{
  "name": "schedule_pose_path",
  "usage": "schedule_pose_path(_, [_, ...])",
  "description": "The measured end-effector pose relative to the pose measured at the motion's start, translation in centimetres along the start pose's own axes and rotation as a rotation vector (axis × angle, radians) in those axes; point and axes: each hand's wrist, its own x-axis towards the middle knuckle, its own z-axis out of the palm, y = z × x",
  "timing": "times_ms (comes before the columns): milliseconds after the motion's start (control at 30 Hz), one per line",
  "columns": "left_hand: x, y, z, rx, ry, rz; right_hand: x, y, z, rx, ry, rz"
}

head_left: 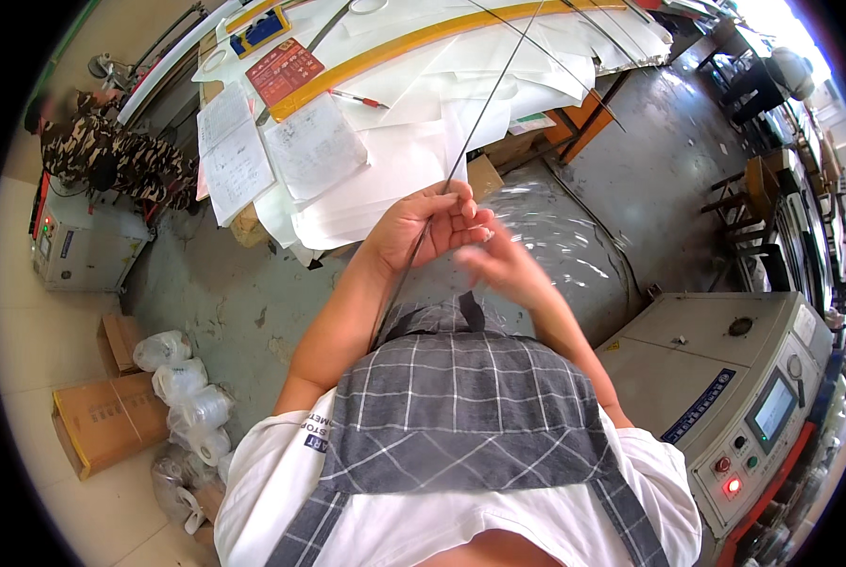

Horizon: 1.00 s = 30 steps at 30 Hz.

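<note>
My left hand (426, 225) is closed on a long, thin dark rod (487, 106), its thumb and fingers curled together in front of my apron. The rod slants from over the table at the top down past my left wrist toward my waist. My right hand (506, 266) is just beside the left fingertips, smeared by motion, so what its fingers do is unclear. Beyond my hands is a table (385, 85) covered with white sheets. Open notebook pages (317, 146), a red booklet (285, 77) and a red-and-white pen (358, 99) lie on it.
A grey control cabinet (697, 350) with a screen stands close on my right. Cardboard boxes (111, 420) and plastic-wrapped rolls (194, 402) sit at lower left. A person in camouflage (102, 142) is at the far left, near another grey cabinet (92, 250). Another person (772, 83) is at the far right.
</note>
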Motion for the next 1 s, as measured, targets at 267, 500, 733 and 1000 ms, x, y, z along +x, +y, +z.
schedule_pose_path(267, [-2.2, 1.5, -0.2, -0.029, -0.034, 0.053, -1.8, 1.4, -4.3, 0.674, -0.119, 0.111])
schedule_pose_path(500, [-2.4, 1.6, -1.0, -0.030, -0.096, 0.066, -5.5, 1.0, -11.2, 1.064, 0.096, -0.205])
schedule_pose_path(733, [-2.4, 1.9, -1.2, -0.030, -0.127, -0.011, -10.6, 1.1, -17.4, 1.126, 0.328, -0.516])
schedule_pose_path(1000, [-1.8, 1.9, -1.5, 0.057, -0.072, -0.061, -18.5, 2.6, -26.0, 1.068, 0.622, -0.728])
